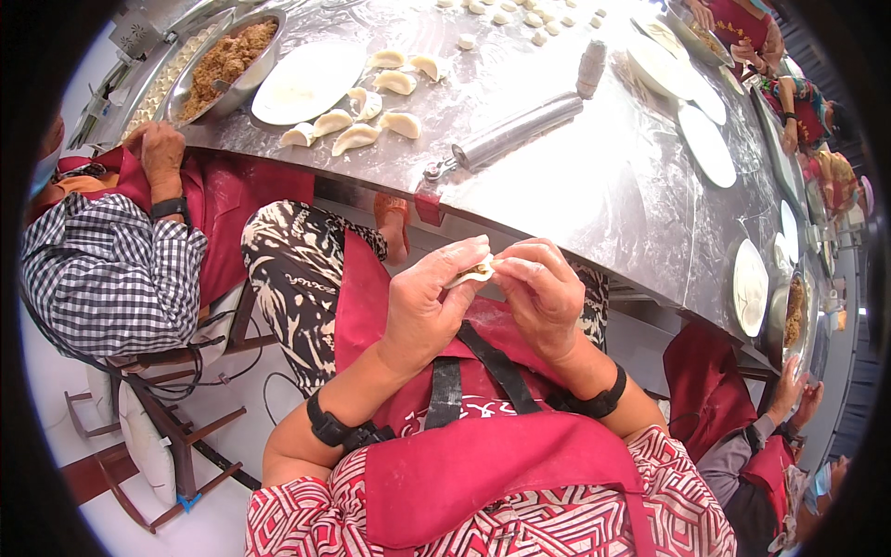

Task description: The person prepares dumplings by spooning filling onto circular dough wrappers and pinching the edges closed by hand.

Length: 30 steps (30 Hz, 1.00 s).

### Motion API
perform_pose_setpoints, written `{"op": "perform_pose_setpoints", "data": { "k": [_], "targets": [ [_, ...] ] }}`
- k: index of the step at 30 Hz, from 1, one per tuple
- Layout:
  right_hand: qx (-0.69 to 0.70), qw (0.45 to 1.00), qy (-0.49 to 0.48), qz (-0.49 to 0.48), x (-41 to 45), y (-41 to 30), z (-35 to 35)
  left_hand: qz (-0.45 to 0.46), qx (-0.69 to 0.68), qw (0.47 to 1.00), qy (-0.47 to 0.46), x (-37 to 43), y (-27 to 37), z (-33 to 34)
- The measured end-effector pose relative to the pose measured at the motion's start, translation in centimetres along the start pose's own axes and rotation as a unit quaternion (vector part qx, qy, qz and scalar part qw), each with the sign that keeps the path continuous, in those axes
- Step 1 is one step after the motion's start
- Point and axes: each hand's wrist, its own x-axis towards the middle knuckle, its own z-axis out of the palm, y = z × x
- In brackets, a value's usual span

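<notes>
Above my lap, my left hand (424, 296) and my right hand (543, 292) pinch one dumpling (475, 273) between them. The dough wrapper is folded over, and some filling shows at its upper edge. My left fingers and thumb cradle its body, while my right fingertips grip the right end. Past my hands lies the floured metal table (508, 188). A group of folded dumplings (357, 139) rests on it, left of a metal cylinder (518, 132) lying on its side. A short rolling pin (591, 68) lies at the cylinder's far end.
A white plate (310, 82) and a metal bowl of filling (230, 63) stand at the left. Small dough pieces (532, 19) are scattered at the back. More white plates (706, 145) lie at the right. Co-workers sit close on both sides; a checked sleeve (118, 271) is at my left.
</notes>
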Motion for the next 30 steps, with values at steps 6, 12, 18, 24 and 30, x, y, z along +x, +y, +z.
{"op": "perform_pose_setpoints", "data": {
  "k": [6, 12, 18, 24, 30],
  "targets": [
    [0.018, 1.000, 0.009, 0.011, 1.3, -1.0, -0.4, -0.011, -0.126, 0.990, 0.064, 0.9, 2.3, 1.1],
    [0.053, 0.993, 0.025, 0.105, 1.1, -1.4, 0.1, -0.206, -0.354, 0.912, 0.024, 1.1, 0.4, 1.2],
    [0.031, 0.995, -0.001, 0.094, 2.0, -0.8, -0.8, -0.205, -0.275, 0.939, 0.024, 0.9, 1.1, 1.2],
    [0.020, 0.991, -0.072, 0.108, 3.5, -1.6, -0.7, -0.102, -0.101, 0.989, -0.018, 0.1, -0.1, 0.0],
    [0.097, 0.966, -0.023, 0.241, 2.5, -1.2, 1.1, -0.148, -0.182, 0.972, -0.016, 0.0, 0.3, -0.7]
  ]
}}
